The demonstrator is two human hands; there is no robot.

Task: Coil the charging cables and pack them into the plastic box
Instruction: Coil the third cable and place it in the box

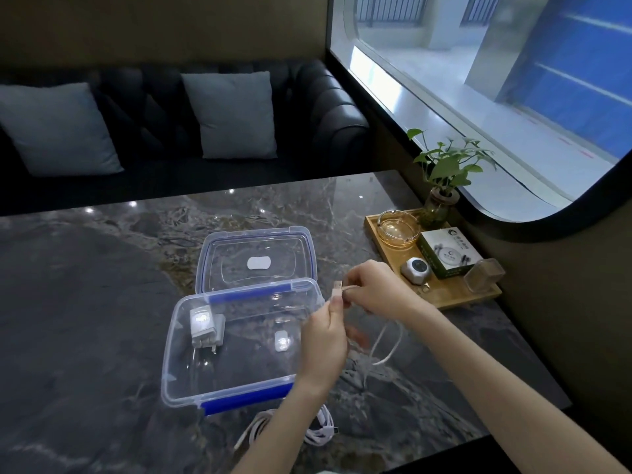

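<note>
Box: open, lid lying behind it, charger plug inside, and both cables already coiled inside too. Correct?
Not quite. The head view shows the box open, lid behind it, plug inside, but no cable inside. One cable is held by both hands, left and right; the other cable lies on the table in front of the box.

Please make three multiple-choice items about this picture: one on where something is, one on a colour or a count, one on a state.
1. Where is the white charger plug?
A. inside the plastic box
B. on the wooden tray
C. on the sofa

2. How many cushions lie on the sofa?
A. one
B. two
C. four

3. The box is:
A. shut and latched
B. open, its lid lying behind it
C. upside down

Answers:
1 A: the plug lies at the box's left end.
2 B: two grey cushions show.
3 B: the lid lies apart on the table.
</note>
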